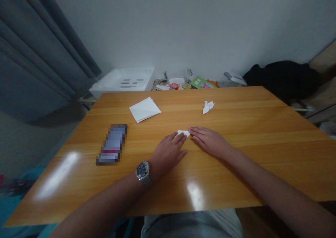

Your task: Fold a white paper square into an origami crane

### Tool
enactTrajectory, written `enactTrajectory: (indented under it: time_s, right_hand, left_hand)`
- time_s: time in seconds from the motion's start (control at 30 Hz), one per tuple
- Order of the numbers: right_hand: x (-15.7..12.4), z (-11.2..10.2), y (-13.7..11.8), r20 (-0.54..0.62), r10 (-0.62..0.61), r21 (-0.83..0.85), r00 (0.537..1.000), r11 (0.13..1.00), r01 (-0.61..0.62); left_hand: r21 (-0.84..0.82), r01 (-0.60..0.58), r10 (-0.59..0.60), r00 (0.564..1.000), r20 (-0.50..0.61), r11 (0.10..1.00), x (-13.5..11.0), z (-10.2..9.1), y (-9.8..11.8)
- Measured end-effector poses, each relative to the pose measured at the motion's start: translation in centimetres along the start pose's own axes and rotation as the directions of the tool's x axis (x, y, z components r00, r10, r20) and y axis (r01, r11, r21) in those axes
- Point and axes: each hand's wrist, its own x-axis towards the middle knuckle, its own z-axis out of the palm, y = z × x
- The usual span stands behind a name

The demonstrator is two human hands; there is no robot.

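Note:
A small folded piece of white paper [184, 132] lies flat on the wooden table [225, 182] in front of me. My left hand [169, 150], with a metal watch [143, 170] on the wrist, is open and rests its outstretched fingers on the paper from the near left. The thumb is spread to the right on the tabletop. From the right, my right hand [208, 140] reaches in, also open, its fingers extended and their tips touching the paper's right end. Part of the paper is hidden beneath the left fingers.
A folded paper bird [208, 107] sits farther back on the right. White paper sheets [145, 109] lie back left, and a blurred-out phone [112, 144] is at left. Behind the table are a white plastic tray [126, 77], a green packet [201, 82] and black cloth [283, 78].

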Motion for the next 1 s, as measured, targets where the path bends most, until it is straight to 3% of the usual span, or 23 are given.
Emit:
enactTrajectory:
  time_s: [0.47,0.7,1.0]
  right_hand:
    - [-0.3,-0.1,1.1,-0.071,0.088,0.103,0.994,0.991,-0.080]
    - [-0.3,-0.3,0.2,-0.031,0.007,0.025,0.999,1.000,-0.006]
    - [-0.2,-0.2,0.1,-0.014,0.018,0.012,1.000,1.000,-0.018]
  left_hand:
    - [-0.001,0.004,-0.004,1.000,0.002,1.000,0.0,0.0,-0.1]
    - [-0.008,0.001,-0.001,1.000,0.007,1.000,0.0,0.0,-0.1]
    - [-0.003,-0.002,0.002,1.000,0.002,1.000,0.0,-0.1,0.0]
